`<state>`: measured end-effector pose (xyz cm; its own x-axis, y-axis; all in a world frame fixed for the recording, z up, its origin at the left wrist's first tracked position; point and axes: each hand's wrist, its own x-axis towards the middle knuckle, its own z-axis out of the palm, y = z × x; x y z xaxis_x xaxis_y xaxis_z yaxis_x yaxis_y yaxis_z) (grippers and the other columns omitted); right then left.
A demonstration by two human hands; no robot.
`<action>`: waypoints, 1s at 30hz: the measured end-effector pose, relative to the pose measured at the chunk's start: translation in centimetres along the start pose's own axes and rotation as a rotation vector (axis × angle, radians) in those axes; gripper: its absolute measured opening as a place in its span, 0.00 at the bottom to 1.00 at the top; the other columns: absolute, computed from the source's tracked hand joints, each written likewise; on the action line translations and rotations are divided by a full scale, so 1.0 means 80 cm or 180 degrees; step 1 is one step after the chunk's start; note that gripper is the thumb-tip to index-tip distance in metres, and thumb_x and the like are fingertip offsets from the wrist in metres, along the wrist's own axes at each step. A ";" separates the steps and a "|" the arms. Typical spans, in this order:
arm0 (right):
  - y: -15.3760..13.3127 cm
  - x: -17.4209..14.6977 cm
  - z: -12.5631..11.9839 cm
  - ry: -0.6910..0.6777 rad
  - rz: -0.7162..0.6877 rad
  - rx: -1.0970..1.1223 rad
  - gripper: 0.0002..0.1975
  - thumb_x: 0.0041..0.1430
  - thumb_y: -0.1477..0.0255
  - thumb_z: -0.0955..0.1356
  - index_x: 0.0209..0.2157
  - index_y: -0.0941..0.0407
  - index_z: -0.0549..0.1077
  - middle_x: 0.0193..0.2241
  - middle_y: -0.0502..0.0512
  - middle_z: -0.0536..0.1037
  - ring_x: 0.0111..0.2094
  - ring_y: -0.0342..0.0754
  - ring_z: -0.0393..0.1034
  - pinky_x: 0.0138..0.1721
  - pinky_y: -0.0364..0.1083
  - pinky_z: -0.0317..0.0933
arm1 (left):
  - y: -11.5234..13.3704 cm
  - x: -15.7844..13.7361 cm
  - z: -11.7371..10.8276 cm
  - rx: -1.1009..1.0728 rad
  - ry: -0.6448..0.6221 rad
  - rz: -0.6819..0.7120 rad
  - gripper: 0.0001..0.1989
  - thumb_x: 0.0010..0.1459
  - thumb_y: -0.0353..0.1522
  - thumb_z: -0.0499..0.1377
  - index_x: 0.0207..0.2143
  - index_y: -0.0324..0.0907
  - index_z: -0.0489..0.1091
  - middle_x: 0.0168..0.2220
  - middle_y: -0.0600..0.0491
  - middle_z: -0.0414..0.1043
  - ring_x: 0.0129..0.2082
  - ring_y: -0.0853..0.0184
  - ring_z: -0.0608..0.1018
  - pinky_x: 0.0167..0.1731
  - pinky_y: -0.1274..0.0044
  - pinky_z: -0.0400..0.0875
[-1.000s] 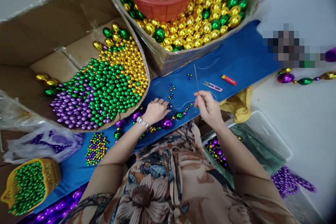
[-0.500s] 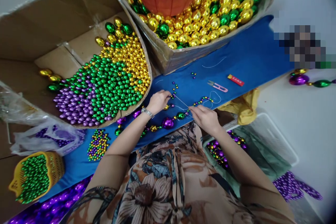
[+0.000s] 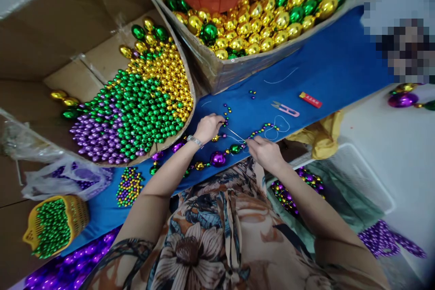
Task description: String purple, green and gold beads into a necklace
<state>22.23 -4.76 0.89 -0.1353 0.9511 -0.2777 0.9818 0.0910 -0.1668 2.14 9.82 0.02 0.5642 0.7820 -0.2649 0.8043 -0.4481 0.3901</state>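
My left hand (image 3: 210, 128), with a watch on its wrist, is closed in a pinch beside a few loose small beads (image 3: 227, 109) on the blue cloth. From its fingertips a thin white thread (image 3: 235, 134) runs straight to my right hand (image 3: 265, 153), whose fingers are also pinched together. Under and beside the hands lies a strand of purple, green and gold beads with a large purple bead (image 3: 218, 158) in it. A string of small beads (image 3: 264, 129) with a loose thread end curves past my right fingertips. The exact grip points are too small to see.
Pink thread snips (image 3: 286, 108) and a red packet (image 3: 310, 99) lie to the right. A carton of small beads (image 3: 146, 104) stands left, and a carton of large beads (image 3: 253, 27) behind. A yellow basket (image 3: 77, 217) sits front left, a white crate (image 3: 374, 176) lower right.
The view has shifted slightly. Both hands keep their pinch, and the thread between them stays straight; I see no clear change in what they hold.
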 end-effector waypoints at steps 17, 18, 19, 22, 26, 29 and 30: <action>-0.002 0.007 -0.001 -0.0165 0.0029 0.0050 0.20 0.68 0.69 0.56 0.51 0.52 0.75 0.40 0.57 0.77 0.41 0.49 0.72 0.31 0.43 0.54 | 0.000 0.002 0.004 0.0040 0.0023 0.0002 0.13 0.63 0.30 0.54 0.45 0.44 0.77 0.45 0.50 0.78 0.43 0.63 0.79 0.47 0.73 0.72; -0.002 0.007 -0.001 -0.0147 0.0031 0.0051 0.20 0.68 0.69 0.56 0.51 0.52 0.75 0.40 0.57 0.77 0.41 0.48 0.72 0.31 0.43 0.54 | 0.000 0.002 0.004 0.0037 0.0032 0.0006 0.13 0.63 0.30 0.54 0.45 0.44 0.77 0.45 0.50 0.78 0.43 0.62 0.79 0.48 0.73 0.72; -0.001 0.006 -0.001 -0.0123 0.0030 0.0054 0.20 0.68 0.69 0.56 0.51 0.52 0.76 0.40 0.57 0.77 0.41 0.48 0.72 0.30 0.43 0.54 | -0.001 0.002 0.005 0.0034 0.0038 0.0009 0.13 0.63 0.30 0.54 0.45 0.44 0.77 0.44 0.50 0.78 0.43 0.62 0.79 0.48 0.73 0.72; 0.000 0.003 0.000 -0.0041 0.0005 0.0071 0.20 0.68 0.69 0.56 0.50 0.52 0.76 0.40 0.57 0.77 0.39 0.47 0.72 0.30 0.43 0.54 | -0.002 0.003 0.006 0.0026 0.0042 0.0001 0.13 0.63 0.30 0.54 0.44 0.44 0.77 0.44 0.49 0.78 0.43 0.62 0.79 0.47 0.72 0.72; -0.001 0.000 -0.001 0.0038 -0.0063 0.0103 0.20 0.68 0.70 0.56 0.50 0.52 0.76 0.38 0.57 0.77 0.39 0.47 0.71 0.30 0.42 0.54 | -0.003 0.003 0.006 0.0014 0.0032 -0.0011 0.13 0.63 0.30 0.54 0.44 0.44 0.77 0.44 0.50 0.78 0.43 0.63 0.79 0.47 0.73 0.72; -0.003 0.000 -0.002 0.0032 -0.0087 0.0132 0.20 0.68 0.69 0.56 0.50 0.52 0.76 0.39 0.57 0.77 0.39 0.46 0.71 0.30 0.42 0.53 | -0.003 0.003 0.006 -0.0002 0.0029 -0.0011 0.13 0.63 0.30 0.54 0.44 0.44 0.77 0.45 0.50 0.78 0.43 0.63 0.79 0.48 0.73 0.72; -0.004 0.001 -0.002 0.0009 -0.0087 0.0135 0.20 0.68 0.69 0.56 0.49 0.52 0.76 0.39 0.57 0.77 0.39 0.47 0.71 0.30 0.42 0.53 | -0.003 0.003 0.006 -0.0007 0.0029 -0.0012 0.12 0.63 0.30 0.54 0.44 0.44 0.77 0.45 0.50 0.78 0.43 0.63 0.79 0.48 0.73 0.72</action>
<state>21.96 -4.67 1.08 -0.1615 0.9493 -0.2698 0.9712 0.1043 -0.2144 2.19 9.93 -0.55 0.5595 0.7876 -0.2582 0.8060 -0.4443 0.3911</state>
